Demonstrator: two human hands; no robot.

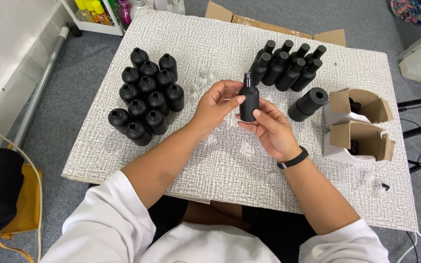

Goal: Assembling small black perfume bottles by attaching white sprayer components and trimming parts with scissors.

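Matte black bottle (249, 100) with pump top held upright over mid-table (220, 160), pinched between left hand (215, 103) and right hand (268, 127), both closed on it. Uncapped bottles (147, 95) clustered toward left edge, capped ones (288, 65) lying near far edge. Risk: smooth finish, fingertip grip only; could slip and knock the cluster.

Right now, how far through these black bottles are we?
Looks done: eight capped bottles lying at the table's far right. In hand: one bottle with a spray top, held by the left hand and right hand. Left: about thirteen open bottles standing at left.
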